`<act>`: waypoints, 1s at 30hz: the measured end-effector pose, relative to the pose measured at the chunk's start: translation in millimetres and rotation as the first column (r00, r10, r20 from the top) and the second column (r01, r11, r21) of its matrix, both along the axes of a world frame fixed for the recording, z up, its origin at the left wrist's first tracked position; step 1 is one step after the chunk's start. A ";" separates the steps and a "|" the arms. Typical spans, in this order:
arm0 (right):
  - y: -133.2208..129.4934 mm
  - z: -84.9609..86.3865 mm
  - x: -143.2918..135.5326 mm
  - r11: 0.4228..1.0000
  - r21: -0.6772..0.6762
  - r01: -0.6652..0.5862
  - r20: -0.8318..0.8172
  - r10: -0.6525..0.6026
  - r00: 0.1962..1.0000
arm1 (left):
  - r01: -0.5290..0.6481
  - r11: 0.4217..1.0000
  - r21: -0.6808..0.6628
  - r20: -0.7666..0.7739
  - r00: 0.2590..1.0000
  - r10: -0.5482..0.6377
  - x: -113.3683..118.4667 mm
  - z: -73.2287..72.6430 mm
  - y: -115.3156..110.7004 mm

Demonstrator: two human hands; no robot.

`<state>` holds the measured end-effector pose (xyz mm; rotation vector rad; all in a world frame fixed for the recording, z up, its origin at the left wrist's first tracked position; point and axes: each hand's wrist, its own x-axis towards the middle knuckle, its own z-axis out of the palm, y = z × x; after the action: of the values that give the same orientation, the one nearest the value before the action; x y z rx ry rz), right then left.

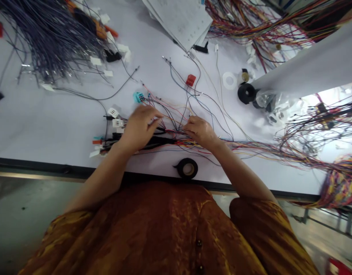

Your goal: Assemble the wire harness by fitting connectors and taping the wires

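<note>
A wire harness point(176, 140) runs along the table in front of me, its left part wrapped black and its right part loose coloured wires. My left hand point(141, 128) is over the wrapped part, thumb and forefinger slightly apart, with no wire clearly between them. Closed in a pinch, my right hand point(201, 131) holds thin wires at the harness; its fingertips partly hide them. A light-blue connector point(138, 97) with wires in it lies just beyond my left hand. White connectors point(118, 123) cluster at the harness's left end. A red connector point(190, 80) lies farther back among loose wires.
A roll of black tape point(187, 168) lies near the table's front edge. Dark wire bundles point(58, 42) fill the back left. Papers point(180, 21) lie at the back, more tape rolls point(246, 93) at right. Coloured wires point(313, 156) spread along the right side.
</note>
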<state>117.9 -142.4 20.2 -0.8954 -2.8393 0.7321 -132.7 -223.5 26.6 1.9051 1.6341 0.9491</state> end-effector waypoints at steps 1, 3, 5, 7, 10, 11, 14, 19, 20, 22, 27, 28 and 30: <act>1.5 0.2 -1.3 1.000 0.013 -0.015 0.011 0.015 1.000 | 0.100 0.994 -0.046 -0.077 0.992 -0.103 6.0 1.4 -0.4; 3.5 2.1 -3.7 0.998 0.034 -0.043 0.042 0.042 0.998 | 0.196 0.970 -0.141 -0.196 0.955 -0.221 16.4 0.9 -0.3; 4.2 4.9 -5.7 0.997 0.043 -0.065 0.078 0.062 0.995 | 0.197 0.959 -0.203 -0.261 0.933 -0.246 22.2 -2.2 0.3; 3.8 7.1 -7.5 0.996 0.040 -0.081 0.104 0.076 0.992 | 0.191 0.956 -0.222 -0.271 0.930 -0.249 23.2 -6.0 0.9; 1.6 8.0 -9.7 0.996 0.057 -0.066 0.103 0.060 0.993 | 0.210 0.955 -0.210 -0.210 0.944 -0.254 20.3 -11.1 1.1; 0.5 7.7 -10.5 0.996 0.070 -0.052 0.094 0.045 0.995 | 0.213 0.956 -0.203 -0.183 0.951 -0.251 19.4 -12.7 0.8; -3.5 6.6 -14.1 0.993 0.116 0.002 0.074 -0.010 0.997 | 0.200 0.963 -0.181 -0.126 0.966 -0.224 18.1 -17.6 -1.5; -9.7 7.0 -23.9 0.975 0.192 0.115 0.087 -0.133 0.987 | 0.221 0.968 -0.121 -0.043 0.973 -0.228 16.8 -24.1 -5.9; -10.5 7.1 -26.0 0.969 0.203 0.138 0.085 -0.158 0.984 | 0.228 0.968 -0.105 -0.028 0.972 -0.232 16.2 -25.1 -6.4; -11.7 6.5 -30.1 0.958 0.226 0.179 0.081 -0.202 0.976 | 0.238 0.969 -0.069 -0.006 0.971 -0.239 14.9 -27.3 -7.1; -13.7 2.0 -41.9 0.923 0.298 0.243 0.072 -0.275 0.959 | 0.232 0.973 -0.008 0.047 0.972 -0.231 11.3 -35.1 -7.4; -14.0 1.7 -44.5 0.920 0.304 0.248 0.071 -0.282 0.957 | 0.230 0.973 -0.010 0.063 0.971 -0.229 10.6 -36.2 -7.3; -14.7 3.0 -49.3 0.920 0.302 0.251 0.067 -0.283 0.957 | 0.228 0.973 -0.026 0.101 0.969 -0.224 9.3 -36.2 -6.8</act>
<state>68.6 -157.1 23.2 -1.2672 -2.7292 0.2315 -123.4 -230.4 -9.6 1.9382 1.3362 0.8953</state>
